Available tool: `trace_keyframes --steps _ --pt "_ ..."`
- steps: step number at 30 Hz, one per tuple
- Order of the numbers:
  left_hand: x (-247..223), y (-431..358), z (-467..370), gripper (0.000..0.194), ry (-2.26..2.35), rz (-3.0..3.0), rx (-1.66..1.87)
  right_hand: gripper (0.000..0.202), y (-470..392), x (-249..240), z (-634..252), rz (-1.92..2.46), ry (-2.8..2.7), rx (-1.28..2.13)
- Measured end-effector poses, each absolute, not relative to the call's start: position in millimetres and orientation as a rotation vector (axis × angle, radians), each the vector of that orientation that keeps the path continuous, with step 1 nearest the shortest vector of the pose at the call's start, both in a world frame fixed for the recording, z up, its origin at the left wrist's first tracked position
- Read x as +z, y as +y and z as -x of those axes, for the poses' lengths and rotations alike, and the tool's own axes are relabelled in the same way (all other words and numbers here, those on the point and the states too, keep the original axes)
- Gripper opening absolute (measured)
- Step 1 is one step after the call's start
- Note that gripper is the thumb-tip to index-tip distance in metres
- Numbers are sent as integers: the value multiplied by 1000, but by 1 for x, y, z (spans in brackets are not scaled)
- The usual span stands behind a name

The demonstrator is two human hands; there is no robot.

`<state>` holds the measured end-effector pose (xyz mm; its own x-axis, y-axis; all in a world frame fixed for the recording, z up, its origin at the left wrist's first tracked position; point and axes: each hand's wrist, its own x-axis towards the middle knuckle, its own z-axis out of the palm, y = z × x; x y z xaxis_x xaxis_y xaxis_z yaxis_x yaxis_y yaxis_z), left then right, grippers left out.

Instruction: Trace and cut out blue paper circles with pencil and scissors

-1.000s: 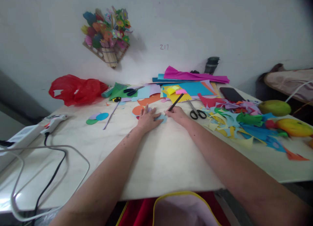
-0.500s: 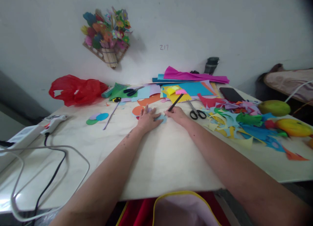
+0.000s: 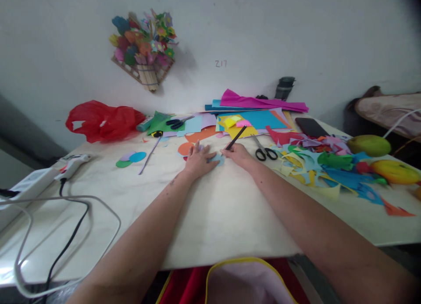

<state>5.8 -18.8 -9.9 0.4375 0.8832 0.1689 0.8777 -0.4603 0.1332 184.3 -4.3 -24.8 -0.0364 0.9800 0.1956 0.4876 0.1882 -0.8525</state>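
A light-blue paper disc [image 3: 219, 160] is lying flat on the cream tabletop [image 3: 223, 216], centrally between the two hands. The left hand [image 3: 198, 160] is resting palm down, its fingers spreading wide and partly covering the disc. The right hand [image 3: 239, 154] is gripping a black pencil [image 3: 237, 137] between closed fingers; the tip is pointing down at the disc, though contact is too small to confirm. An orange paper circle [image 3: 184, 149] is showing just beyond the left hand. Black-handled scissors [image 3: 261, 145] are lying just right of the right hand, blades pointing far. Farther right, coloured paper scraps [image 3: 334, 161] are spreading in a heap beside a green mango [image 3: 369, 145]. To the left, a blue paper circle [image 3: 137, 157] is overlapping two others. At the far side, a magenta sheet [image 3: 259, 102] is lying right of centre, and a red plastic bag [image 3: 101, 119] is sitting left.
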Motion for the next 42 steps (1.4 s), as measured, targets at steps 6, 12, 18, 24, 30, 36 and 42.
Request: trace_keyframes --steps 6,12,18,24,30,36,42 --pt "-10 -19 -6 49 1625 -2640 330 20 -6 -22 -184 1430 -1649 754" --pt "-10 -19 -6 49 1628 -2634 325 21 -5 -24 -184 1391 -1626 759" --pt "-11 -18 -6 49 1622 -2638 342 20 -6 -24 -184 1381 -1607 752" --pt "-11 -18 -5 51 1620 -2639 351 18 -10 -18 -183 1378 -1575 781" --pt "-7 -19 -7 61 1660 -2699 489 10 -9 -20 -181 1235 -1466 884" --pt "-6 -16 -10 48 1678 -2658 600 3 -6 -22 -180 1154 -1404 949" --pt "-6 -13 -13 35 1620 -2508 661 10 -7 -20 -183 1194 -1488 820"
